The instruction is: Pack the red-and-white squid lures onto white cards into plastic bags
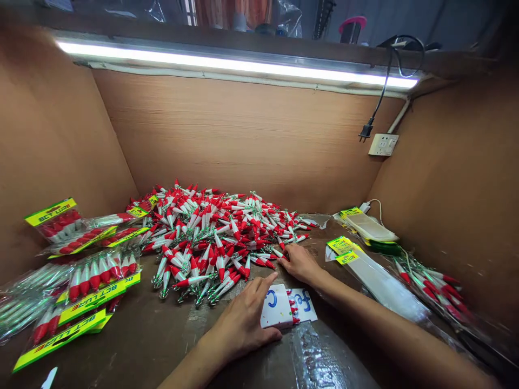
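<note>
Thumb and fingers apart, the left hand [248, 309] is sitting around a small white blue-lettered box [279, 314] near the middle; I can't tell if it's squeezing. The right hand [299, 263] is reaching a far heap of pointy red-and-white plastic lures [221, 266], its grip hidden. Going gently seems best: green spikes [164, 293] are tangling. Clear yellow-topped plastic bags [375, 275] are lying right.

The left hand [248, 312] hides the left end of the white box [280, 319], what the fingertips of the right hand [300, 265] touch at the pile of lures [214, 227] is too small to tell, and the bottom edge cuts off a white piece [49, 378] far left of the left hand.
</note>
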Demonstrator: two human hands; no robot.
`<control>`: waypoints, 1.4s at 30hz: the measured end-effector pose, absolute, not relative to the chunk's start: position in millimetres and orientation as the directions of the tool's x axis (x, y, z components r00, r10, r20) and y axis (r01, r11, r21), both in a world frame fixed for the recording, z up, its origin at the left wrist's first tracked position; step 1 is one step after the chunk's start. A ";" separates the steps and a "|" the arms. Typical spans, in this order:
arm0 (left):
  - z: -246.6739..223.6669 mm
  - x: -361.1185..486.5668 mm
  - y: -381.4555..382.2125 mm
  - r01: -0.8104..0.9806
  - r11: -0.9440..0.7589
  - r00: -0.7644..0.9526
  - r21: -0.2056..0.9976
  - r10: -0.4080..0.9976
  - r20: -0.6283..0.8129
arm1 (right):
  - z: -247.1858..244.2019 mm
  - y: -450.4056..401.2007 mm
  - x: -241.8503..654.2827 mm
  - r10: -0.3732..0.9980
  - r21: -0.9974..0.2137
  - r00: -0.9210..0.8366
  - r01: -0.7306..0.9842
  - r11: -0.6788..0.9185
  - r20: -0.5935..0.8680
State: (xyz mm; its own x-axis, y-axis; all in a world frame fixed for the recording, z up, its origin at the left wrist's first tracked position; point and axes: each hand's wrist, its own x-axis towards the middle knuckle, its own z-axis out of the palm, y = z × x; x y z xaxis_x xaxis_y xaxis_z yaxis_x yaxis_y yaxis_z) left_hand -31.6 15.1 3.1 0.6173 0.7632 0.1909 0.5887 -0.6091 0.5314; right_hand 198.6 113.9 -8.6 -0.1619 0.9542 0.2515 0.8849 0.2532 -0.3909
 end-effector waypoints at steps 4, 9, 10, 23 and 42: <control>5.2 -30.5 15.5 0.551 -0.641 0.630 0.534 0.739 0.237 | -13.1 123.6 195.9 0.964 -0.369 -0.077 0.914 0.171 0.254; 5.9 -27.0 13.7 0.525 -0.660 0.600 0.537 0.735 0.317 | -3.5 110.8 225.6 0.946 -0.365 -0.058 0.914 0.178 0.318; 6.2 -26.8 13.3 0.521 -0.663 0.601 0.538 0.732 0.321 | -1.9 106.1 231.3 0.940 -0.358 -0.060 0.915 0.187 0.337; 6.4 -25.5 14.6 0.519 -0.651 0.609 0.554 0.736 0.295 | 5.8 118.7 219.1 0.893 -0.374 0.024 0.913 0.164 0.450; -0.5 -22.8 15.7 0.488 -0.632 0.608 0.602 0.741 0.286 | -0.7 33.2 257.5 0.914 -0.733 -0.355 0.566 0.378 0.197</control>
